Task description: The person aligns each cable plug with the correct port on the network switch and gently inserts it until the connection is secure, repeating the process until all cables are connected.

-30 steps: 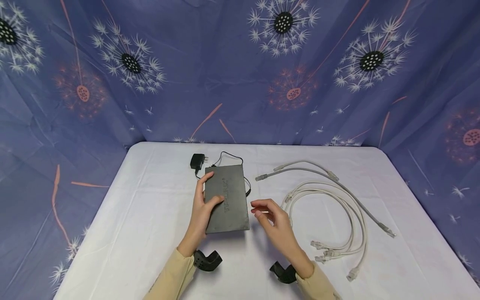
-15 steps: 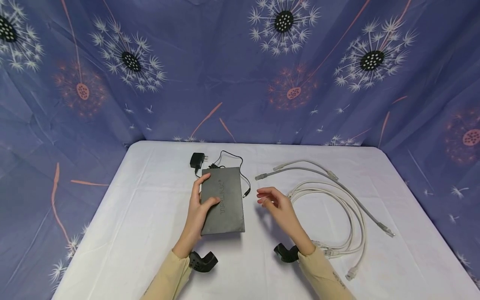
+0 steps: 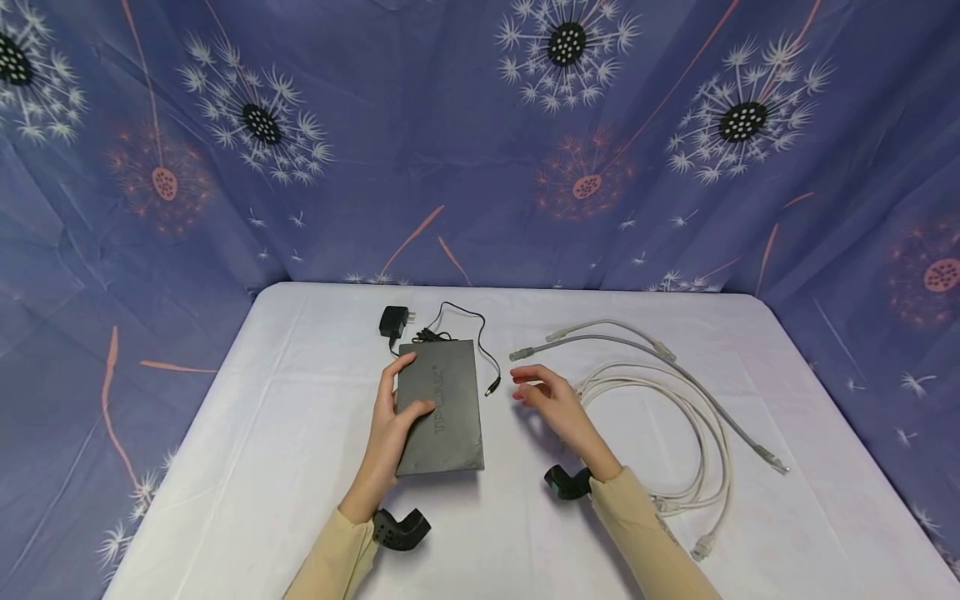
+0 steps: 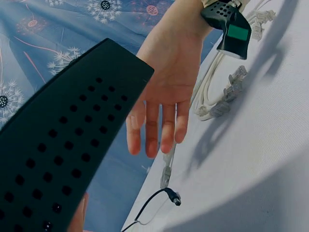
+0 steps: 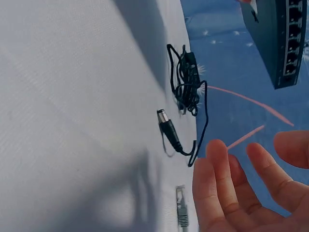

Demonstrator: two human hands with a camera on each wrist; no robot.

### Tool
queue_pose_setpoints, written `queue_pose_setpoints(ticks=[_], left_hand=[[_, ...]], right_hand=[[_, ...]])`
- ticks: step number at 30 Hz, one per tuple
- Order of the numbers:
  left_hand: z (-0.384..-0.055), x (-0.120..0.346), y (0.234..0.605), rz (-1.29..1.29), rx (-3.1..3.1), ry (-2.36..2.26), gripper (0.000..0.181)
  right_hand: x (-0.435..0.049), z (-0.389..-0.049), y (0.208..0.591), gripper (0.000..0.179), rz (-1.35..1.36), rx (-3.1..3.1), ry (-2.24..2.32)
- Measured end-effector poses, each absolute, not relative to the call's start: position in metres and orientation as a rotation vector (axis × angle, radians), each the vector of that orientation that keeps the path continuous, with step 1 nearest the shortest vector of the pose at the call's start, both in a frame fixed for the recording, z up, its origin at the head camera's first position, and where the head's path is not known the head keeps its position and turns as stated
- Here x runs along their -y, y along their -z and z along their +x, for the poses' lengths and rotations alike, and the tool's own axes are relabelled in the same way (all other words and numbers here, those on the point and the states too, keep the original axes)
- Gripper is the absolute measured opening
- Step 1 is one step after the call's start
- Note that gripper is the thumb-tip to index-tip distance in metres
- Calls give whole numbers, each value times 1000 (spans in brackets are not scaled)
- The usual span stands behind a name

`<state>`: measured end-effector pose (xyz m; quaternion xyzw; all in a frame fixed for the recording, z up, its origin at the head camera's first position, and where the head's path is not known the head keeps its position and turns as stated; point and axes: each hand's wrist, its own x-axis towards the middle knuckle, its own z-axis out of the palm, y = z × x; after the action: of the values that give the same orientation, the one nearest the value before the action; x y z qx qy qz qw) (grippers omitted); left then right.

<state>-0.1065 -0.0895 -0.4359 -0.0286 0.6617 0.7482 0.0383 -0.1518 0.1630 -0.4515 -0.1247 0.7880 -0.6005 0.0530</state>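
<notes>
A dark grey TP-LINK network switch (image 3: 453, 433) is held tilted above the table by my left hand (image 3: 384, 437), thumb across its top and fingers at its left side. The left wrist view shows a side of the switch (image 4: 72, 140) with rows of vent holes; the right wrist view catches its row of ports (image 5: 293, 43). To the right, my right hand (image 3: 558, 408) hovers with loosely bent fingers and nothing in them. Between the two hands lies the barrel plug (image 3: 492, 387) of a black power adapter (image 3: 393, 322), whose bundled cord (image 3: 431, 335) is partly behind the switch.
Two grey network cables (image 3: 622, 337) curve across the back right of the white table (image 3: 300, 467). Coiled white network cables (image 3: 723, 450) lie at the right, partly hidden by the right forearm. A blue dandelion-print curtain (image 3: 465, 167) hangs behind and at both sides.
My left hand has shifted the switch slightly left and toward me, uncovering the adapter's barrel plug. My right hand has moved a little away from the switch and forward.
</notes>
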Motion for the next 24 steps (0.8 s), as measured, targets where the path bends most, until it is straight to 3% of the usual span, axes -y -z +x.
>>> queue_pose_setpoints(ticks=[24], left_hand=[[-103,93,442,-83,-2043,-2270,67]], right_hand=[[-149,-176,472,33,-259,-2278,1801]])
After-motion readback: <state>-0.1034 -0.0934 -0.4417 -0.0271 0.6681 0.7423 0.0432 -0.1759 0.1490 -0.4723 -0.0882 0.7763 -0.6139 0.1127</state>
